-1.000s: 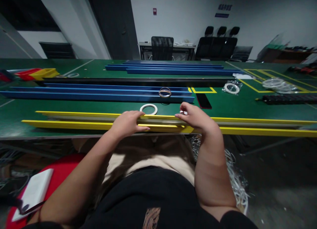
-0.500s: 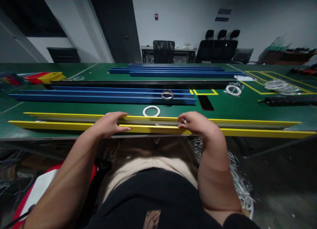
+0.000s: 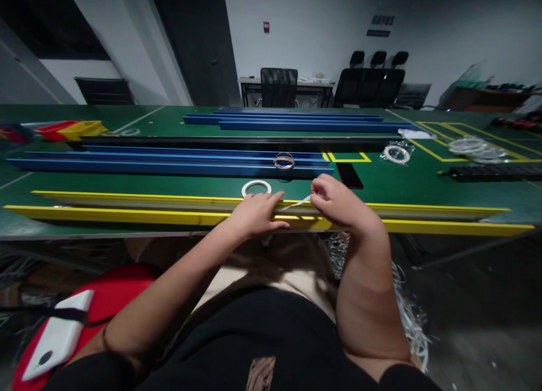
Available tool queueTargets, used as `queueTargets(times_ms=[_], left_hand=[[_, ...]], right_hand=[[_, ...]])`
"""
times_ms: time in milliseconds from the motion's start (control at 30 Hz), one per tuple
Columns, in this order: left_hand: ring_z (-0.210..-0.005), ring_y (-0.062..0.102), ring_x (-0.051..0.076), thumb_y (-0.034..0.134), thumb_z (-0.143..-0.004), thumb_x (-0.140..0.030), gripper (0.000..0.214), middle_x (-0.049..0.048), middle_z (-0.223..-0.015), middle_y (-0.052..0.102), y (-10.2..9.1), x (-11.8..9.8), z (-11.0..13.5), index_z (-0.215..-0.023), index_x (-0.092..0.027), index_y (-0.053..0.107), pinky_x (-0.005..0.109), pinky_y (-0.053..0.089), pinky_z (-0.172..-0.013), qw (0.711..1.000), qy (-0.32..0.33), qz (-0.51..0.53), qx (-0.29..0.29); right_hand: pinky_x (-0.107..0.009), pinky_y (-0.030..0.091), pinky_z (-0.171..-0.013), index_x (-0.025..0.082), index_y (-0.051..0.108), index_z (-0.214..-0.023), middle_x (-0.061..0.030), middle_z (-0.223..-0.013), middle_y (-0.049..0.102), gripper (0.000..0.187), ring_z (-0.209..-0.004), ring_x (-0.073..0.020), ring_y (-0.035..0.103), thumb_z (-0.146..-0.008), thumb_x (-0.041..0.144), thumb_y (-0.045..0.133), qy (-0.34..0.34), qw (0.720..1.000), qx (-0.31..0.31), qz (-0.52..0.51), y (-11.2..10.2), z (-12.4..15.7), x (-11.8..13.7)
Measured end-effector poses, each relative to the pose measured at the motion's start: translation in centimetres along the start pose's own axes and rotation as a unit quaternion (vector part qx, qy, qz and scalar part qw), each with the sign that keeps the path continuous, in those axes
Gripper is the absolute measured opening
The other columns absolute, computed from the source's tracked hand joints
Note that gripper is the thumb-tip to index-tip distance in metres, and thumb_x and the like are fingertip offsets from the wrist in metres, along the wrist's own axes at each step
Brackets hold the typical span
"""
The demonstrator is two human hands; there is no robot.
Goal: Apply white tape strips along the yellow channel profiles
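A long yellow channel rail point(image 3: 127, 209) lies along the near edge of the green table point(image 3: 406, 182). My left hand point(image 3: 256, 215) rests flat on the rail near its middle, fingers stretched out. My right hand point(image 3: 336, 203) is just to the right of it, fingers pinched on a thin white strip point(image 3: 297, 202) that runs from the pinch down toward the rail. A white tape roll point(image 3: 256, 187) lies on the table just behind my left hand.
Blue rails point(image 3: 169, 162) lie further back with a metal-coloured ring point(image 3: 283, 160) on them. A black phone point(image 3: 349, 175) lies right of them. Bagged tape point(image 3: 397, 152) and coiled strips point(image 3: 476, 145) sit at the far right. Red and yellow bins point(image 3: 70, 128) stand far left. White scrap strips point(image 3: 409, 317) lie on the floor.
My left hand slid right along the yellow rail toward my right hand. My right hand lifted slightly and now pulls a white strip up from the rail.
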State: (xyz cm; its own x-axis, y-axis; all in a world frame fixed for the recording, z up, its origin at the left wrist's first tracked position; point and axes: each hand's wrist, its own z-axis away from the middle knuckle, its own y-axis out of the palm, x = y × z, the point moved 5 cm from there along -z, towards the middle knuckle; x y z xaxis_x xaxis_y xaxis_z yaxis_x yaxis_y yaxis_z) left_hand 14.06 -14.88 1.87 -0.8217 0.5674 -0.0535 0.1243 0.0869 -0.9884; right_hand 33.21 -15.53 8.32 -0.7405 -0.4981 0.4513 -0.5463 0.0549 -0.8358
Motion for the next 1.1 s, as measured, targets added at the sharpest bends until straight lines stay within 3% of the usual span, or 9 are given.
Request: queueTargets(times_ms=[100,200,300,400,533,667,767,900,1100], left_hand=[[-0.112,0.068,0.036,0.059,-0.082,-0.076,0.098,0.0170,-0.125,0.070,0.2,-1.7,-1.9,-0.157,-0.018,0.032,0.041,0.049,-0.090,1.000,0.000,0.001,0.016],[-0.105,0.070,0.036,0.062,-0.078,-0.078,0.103,0.0178,-0.118,0.073,0.3,-2.1,-2.7,-0.156,-0.016,0.034,0.041,0.050,-0.084,1.000,-0.017,-0.006,0.019],[-0.105,0.070,0.035,0.061,-0.076,-0.081,0.097,0.0161,-0.117,0.074,0.3,-1.9,-2.5,-0.149,-0.018,0.044,0.040,0.051,-0.085,1.000,-0.018,-0.001,-0.003],[-0.105,0.069,0.033,0.061,-0.076,-0.081,0.087,0.0131,-0.114,0.074,0.3,-1.7,-1.7,-0.138,-0.021,0.055,0.039,0.050,-0.087,1.000,-0.005,0.005,-0.025],[-0.103,0.069,0.032,0.061,-0.075,-0.082,0.083,0.0117,-0.112,0.074,0.1,-0.1,-0.4,-0.131,-0.023,0.060,0.038,0.050,-0.086,0.999,-0.023,0.005,-0.025],[-0.109,0.068,0.032,0.062,-0.074,-0.082,0.084,0.0109,-0.122,0.072,-0.4,3.8,1.7,-0.136,-0.025,0.059,0.038,0.050,-0.090,0.998,-0.063,0.013,-0.008],[-0.113,0.067,0.032,0.064,-0.073,-0.079,0.083,0.0103,-0.127,0.071,-0.7,7.4,3.7,-0.137,-0.027,0.059,0.039,0.050,-0.094,0.995,-0.099,0.020,0.022],[-0.120,0.064,0.032,0.063,-0.073,-0.079,0.084,0.0102,-0.134,0.068,-1.0,10.8,5.8,-0.138,-0.026,0.059,0.039,0.049,-0.101,0.991,-0.122,0.024,0.041],[-0.123,0.062,0.032,0.062,-0.073,-0.079,0.087,0.0116,-0.136,0.067,-0.8,11.5,6.4,-0.138,-0.021,0.061,0.040,0.046,-0.105,0.993,-0.113,0.025,0.033]], right_hand=[[-0.032,0.045,-0.084,0.021,0.053,-0.079,-0.0086,-0.102,0.066,0.006,-0.094,-0.0201,0.059,-0.084,0.023,0.051,-0.020,0.995,-0.050,-0.087,-1.2,0.3,0.3],[-0.032,0.047,-0.081,0.022,0.051,-0.081,-0.0057,-0.094,0.070,0.010,-0.090,-0.0197,0.064,-0.088,0.027,0.053,0.012,0.977,-0.032,-0.213,-1.5,0.8,-0.3],[-0.032,0.050,-0.075,0.022,0.049,-0.086,-0.0022,-0.084,0.068,0.014,-0.083,-0.0190,0.068,-0.090,0.032,0.059,0.025,0.942,-0.013,-0.334,-1.2,1.0,-0.6],[-0.029,0.051,-0.067,0.024,0.047,-0.092,0.0025,-0.080,0.062,0.020,-0.071,-0.0159,0.067,-0.087,0.031,0.065,0.038,0.909,-0.052,-0.412,-1.1,0.8,-0.9],[-0.027,0.047,-0.055,0.027,0.047,-0.101,0.0073,-0.077,0.053,0.027,-0.053,-0.0096,0.054,-0.085,0.030,0.068,0.031,0.880,-0.061,-0.470,-0.9,0.7,-0.7],[-0.026,0.045,-0.058,0.024,0.057,-0.100,0.0038,-0.078,0.057,0.017,-0.058,-0.0101,0.050,-0.091,0.037,0.062,0.024,0.932,-0.053,-0.358,-1.4,1.0,-0.2],[-0.027,0.047,-0.071,0.021,0.067,-0.106,-0.0026,-0.090,0.069,0.027,-0.078,-0.0154,0.061,-0.088,0.041,0.069,0.037,0.985,0.042,-0.164,-0.1,0.9,-0.1],[-0.028,0.046,-0.073,0.022,0.075,-0.107,-0.0066,-0.099,0.076,0.029,-0.086,-0.0197,0.067,-0.084,0.040,0.075,0.077,0.985,0.152,0.017,2.6,0.4,-0.5],[-0.025,0.043,-0.068,0.025,0.076,-0.103,-0.0038,-0.095,0.077,0.019,-0.083,-0.0179,0.067,-0.086,0.027,0.068,0.045,0.983,0.169,0.055,3.7,0.1,0.1]])
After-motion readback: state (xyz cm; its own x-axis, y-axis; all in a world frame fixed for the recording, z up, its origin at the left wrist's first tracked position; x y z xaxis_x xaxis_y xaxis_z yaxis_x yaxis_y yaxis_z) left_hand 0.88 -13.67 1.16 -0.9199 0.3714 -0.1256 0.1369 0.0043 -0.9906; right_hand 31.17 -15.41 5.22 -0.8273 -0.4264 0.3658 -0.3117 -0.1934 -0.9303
